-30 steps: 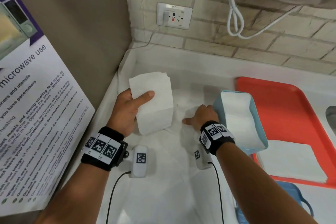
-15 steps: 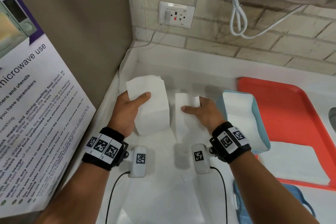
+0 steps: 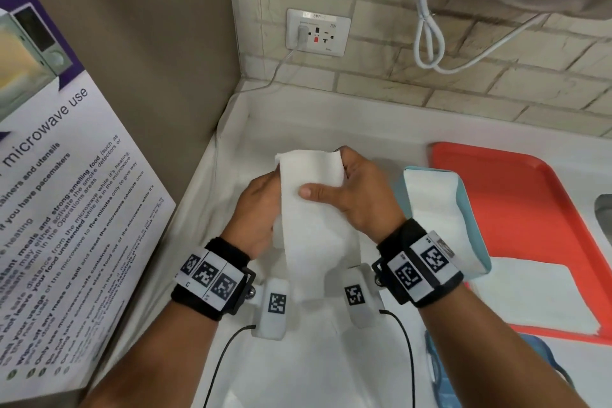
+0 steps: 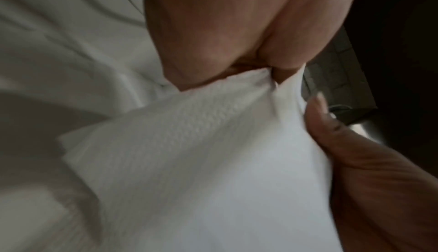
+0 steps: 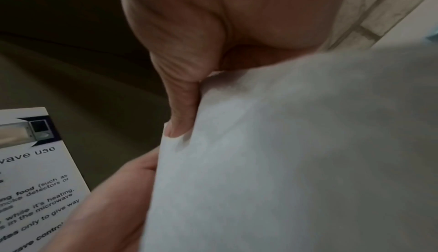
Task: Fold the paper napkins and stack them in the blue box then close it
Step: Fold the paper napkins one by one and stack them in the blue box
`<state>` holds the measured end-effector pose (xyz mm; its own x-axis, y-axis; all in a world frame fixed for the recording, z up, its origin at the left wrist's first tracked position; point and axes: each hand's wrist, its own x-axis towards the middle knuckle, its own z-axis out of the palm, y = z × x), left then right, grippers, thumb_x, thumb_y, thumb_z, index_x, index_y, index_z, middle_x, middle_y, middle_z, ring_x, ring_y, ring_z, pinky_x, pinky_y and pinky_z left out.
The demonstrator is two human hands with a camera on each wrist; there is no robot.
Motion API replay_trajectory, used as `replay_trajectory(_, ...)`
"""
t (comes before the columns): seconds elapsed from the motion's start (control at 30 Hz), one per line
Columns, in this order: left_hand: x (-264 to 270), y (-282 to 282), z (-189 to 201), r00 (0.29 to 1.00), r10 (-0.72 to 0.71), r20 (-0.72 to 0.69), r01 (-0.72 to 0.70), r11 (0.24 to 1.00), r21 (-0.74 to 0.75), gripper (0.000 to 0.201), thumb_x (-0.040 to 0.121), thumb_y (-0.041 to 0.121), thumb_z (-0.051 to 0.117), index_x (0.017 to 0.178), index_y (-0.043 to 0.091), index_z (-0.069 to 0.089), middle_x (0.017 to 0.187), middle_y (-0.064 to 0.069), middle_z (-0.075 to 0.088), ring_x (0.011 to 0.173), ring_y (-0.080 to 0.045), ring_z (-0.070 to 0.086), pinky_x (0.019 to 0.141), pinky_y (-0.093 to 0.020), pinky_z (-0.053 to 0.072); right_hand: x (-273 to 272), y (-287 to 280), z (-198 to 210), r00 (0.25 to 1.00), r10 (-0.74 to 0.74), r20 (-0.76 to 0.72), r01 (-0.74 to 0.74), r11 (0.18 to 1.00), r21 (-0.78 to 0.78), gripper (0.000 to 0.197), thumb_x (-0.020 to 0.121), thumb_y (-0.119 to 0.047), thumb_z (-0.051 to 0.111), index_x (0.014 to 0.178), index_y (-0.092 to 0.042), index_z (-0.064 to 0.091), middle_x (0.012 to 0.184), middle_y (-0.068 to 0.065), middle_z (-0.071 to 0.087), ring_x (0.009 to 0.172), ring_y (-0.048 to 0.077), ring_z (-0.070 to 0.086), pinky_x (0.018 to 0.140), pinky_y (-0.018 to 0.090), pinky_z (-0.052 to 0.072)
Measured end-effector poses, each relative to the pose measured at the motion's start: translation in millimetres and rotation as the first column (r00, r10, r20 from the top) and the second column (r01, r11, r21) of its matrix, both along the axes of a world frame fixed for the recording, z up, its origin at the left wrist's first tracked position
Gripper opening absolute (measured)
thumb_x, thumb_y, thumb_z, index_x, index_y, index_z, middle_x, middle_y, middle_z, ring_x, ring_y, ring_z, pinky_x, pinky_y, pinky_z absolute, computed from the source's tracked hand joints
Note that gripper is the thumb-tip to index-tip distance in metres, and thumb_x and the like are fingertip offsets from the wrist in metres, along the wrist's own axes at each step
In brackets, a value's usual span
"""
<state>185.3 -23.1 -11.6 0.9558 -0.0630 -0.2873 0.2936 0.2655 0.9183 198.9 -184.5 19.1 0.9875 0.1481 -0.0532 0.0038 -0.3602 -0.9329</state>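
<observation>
Over the white counter, both hands hold a white paper napkin stack [image 3: 311, 225] upright between them. My left hand [image 3: 270, 185] grips its left edge, fingers hidden behind the paper. On the top right edge is my right hand [image 3: 331, 175], thumb flat across the front. The left wrist view shows the napkin stack [image 4: 201, 162] pinched under my left hand [image 4: 272, 72]. Seen from the right wrist, my thumb presses the napkin stack [image 5: 284, 153]. The open blue box [image 3: 473, 219] stands just right of my right wrist, with folded napkins inside.
An orange tray [image 3: 530, 202] lies right of the box with a flat napkin [image 3: 536, 295] on it. A blue lid [image 3: 543, 354] shows at the lower right. A microwave poster [image 3: 66, 209] leans at the left. The brick wall with a socket [image 3: 318, 31] is behind.
My right hand lifted a folded napkin off the counter and brought it against the stack in my left hand. Both hands now meet on the paper, higher and nearer the middle.
</observation>
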Motion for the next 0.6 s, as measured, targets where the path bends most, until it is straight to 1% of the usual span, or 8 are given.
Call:
replay_trajectory(0.1,-4.4,-3.4,-3.7,0.998,0.022,-0.054,-0.025,0.998,-0.059,0.054,0.104,0.058,0.043,0.118,0.016,0.074,0.11,-0.009,0.079,0.103,-0.026,0.076,0.092,-0.044,0.059,2.9,0.1,-7.7,0.998,-0.055,0.024,0.056,0.997,-0.051,0.069,0.046,-0.067,0.084,0.09,-0.024,0.053,0.087,0.0,0.072,0.082,0.025,0.07,0.075,0.054,0.057)
replay_trajectory(0.2,-7.4,-4.0,-4.4,0.999,-0.007,-0.032,0.004,0.994,-0.109,0.057,0.099,0.062,0.043,0.119,0.017,0.073,0.112,-0.011,0.078,0.105,-0.026,0.075,0.09,-0.043,0.06,3.1,1.2,-13.9,0.996,-0.078,0.048,0.082,0.991,-0.101,0.061,0.057,-0.054,0.092,0.091,-0.029,0.048,0.085,-0.006,0.069,0.081,0.019,0.069,0.074,0.049,0.058)
replay_trajectory(0.3,-7.1,-4.7,-5.9,0.995,-0.035,0.089,0.038,0.999,-0.034,0.043,0.095,0.044,0.057,0.109,0.007,0.074,0.109,-0.023,0.076,0.099,-0.03,0.075,0.088,-0.047,0.059,2.0,3.0,-18.5,0.99,-0.089,0.113,0.106,0.981,-0.161,0.061,0.065,-0.046,0.092,0.099,-0.024,0.047,0.084,-0.01,0.065,0.075,0.009,0.064,0.064,0.028,0.051)
replay_trajectory(0.37,-3.9,-2.9,-9.4,0.993,-0.001,0.115,0.005,0.999,-0.031,0.035,0.101,0.032,0.057,0.115,0.003,0.072,0.111,-0.023,0.075,0.102,-0.034,0.074,0.091,-0.05,0.059,0.7,2.7,-21.4,0.984,-0.101,0.145,0.127,0.974,-0.189,0.065,0.066,-0.044,0.091,0.107,-0.024,0.045,0.087,-0.015,0.06,0.075,-0.001,0.058,0.06,0.013,0.043)
replay_trajectory(0.4,-2.1,-1.4,-10.6,0.994,0.017,0.106,-0.011,0.999,-0.052,0.034,0.105,0.029,0.054,0.121,0.004,0.07,0.115,-0.021,0.075,0.107,-0.036,0.073,0.093,-0.052,0.058,-0.9,2.4,-21.5,0.987,-0.106,0.124,0.128,0.975,-0.182,0.068,0.066,-0.043,0.092,0.111,-0.025,0.044,0.091,-0.018,0.059,0.078,-0.003,0.058,0.061,0.011,0.043)
replay_trajectory(0.47,1.4,2.6,-8.7,0.995,0.041,0.086,-0.033,0.995,-0.095,0.033,0.108,0.026,0.05,0.128,0.007,0.067,0.12,-0.017,0.074,0.113,-0.035,0.071,0.094,-0.051,0.059,-2.6,0.5,-25.1,0.995,-0.096,-0.011,0.094,0.991,-0.098,0.069,0.066,-0.041,0.092,0.118,-0.028,0.048,0.101,-0.018,0.061,0.088,0.0,0.062,0.072,0.014,0.049)
replay_trajectory(0.53,4.0,5.8,-6.3,0.995,0.049,0.086,-0.039,0.993,-0.116,0.031,0.108,0.026,0.049,0.126,0.009,0.067,0.12,-0.013,0.075,0.112,-0.03,0.072,0.091,-0.047,0.061,-6.7,-1.7,-30.7,0.981,-0.018,-0.193,0.029,0.998,0.056,0.054,0.073,-0.038,0.088,0.118,-0.025,0.061,0.107,-0.011,0.071,0.097,0.009,0.069,0.089,0.029,0.056)
replay_trajectory(0.6,9.1,9.8,-7.3,0.991,0.095,0.099,-0.085,0.991,-0.1,0.028,0.108,0.026,0.05,0.121,0.012,0.069,0.115,-0.008,0.077,0.108,-0.025,0.074,0.091,-0.044,0.061,-11.8,-3.6,-37.8,0.957,0.081,-0.28,-0.03,0.983,0.182,0.037,0.082,-0.032,0.083,0.115,-0.018,0.072,0.109,-0.003,0.076,0.101,0.017,0.073,0.096,0.038,0.056)
